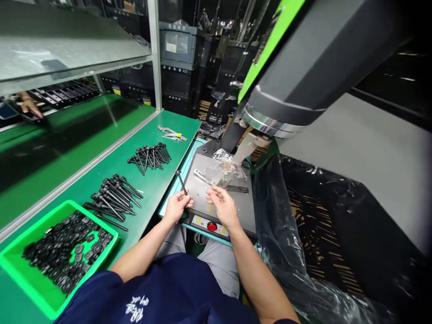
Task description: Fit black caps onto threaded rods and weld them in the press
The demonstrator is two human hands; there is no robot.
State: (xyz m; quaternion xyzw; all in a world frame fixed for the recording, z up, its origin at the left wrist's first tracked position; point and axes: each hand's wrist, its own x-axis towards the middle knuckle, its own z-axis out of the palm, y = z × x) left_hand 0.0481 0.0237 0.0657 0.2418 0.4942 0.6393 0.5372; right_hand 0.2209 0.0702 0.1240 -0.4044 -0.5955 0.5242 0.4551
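Note:
My left hand (177,206) pinches the lower end of a long black bolt (181,182), its head up and tilted to the left. The bolt stands above the left part of a grey machine plate (193,198). My right hand (223,204) is closed, thumb against fingertips, over the middle of that plate; what it holds, if anything, is hidden. Just beyond its fingertips lies a slim metal bracket (201,176). A second, darker bracket (237,189) lies to the right. Clear plastic (224,156) hangs around the machine's metal arm (245,148).
A green bin (69,207) of black round parts stands at left. Two piles of black bolts, the nearer pile (114,195) and farther pile (150,157), lie on the green table. Pliers (172,133) rest behind. A red button (212,226) faces me; a plastic-lined box (286,225) is at right.

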